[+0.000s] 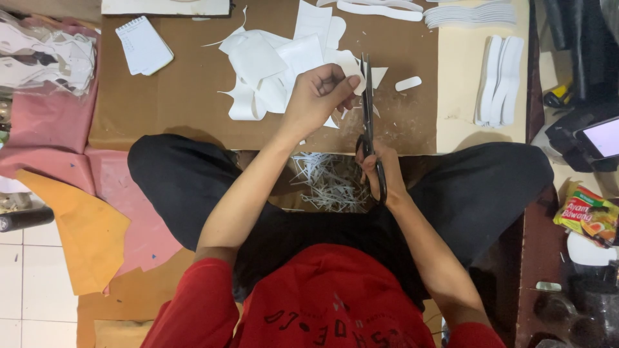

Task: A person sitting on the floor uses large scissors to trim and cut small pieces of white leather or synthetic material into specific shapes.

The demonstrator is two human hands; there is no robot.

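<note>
Nearest the red shirt, the right hand (pixel 382 173) has its grip closed through the loops of a pair of long black-handled scissors (pixel 369 122), blades pointing away from the body and close together. Just left of the scissors, a heap of thin white paper slivers (pixel 329 182) lies between the black-trousered knees. Beyond the scissors' handles, the left hand (pixel 319 96) pinches a small white cut-out sheet piece (pixel 351 64) in a narrow grip, thumb and fingers closed on it, its edge touching the blades. Past that, a loose pile of white sheet offcuts (pixel 271 71) rests on the brown cardboard sheet (pixel 187 96). Far left of the scissors lies a white spiral notepad (pixel 143 45); far right, a stack of white sole-shaped cut-outs (pixel 500 80).
</note>
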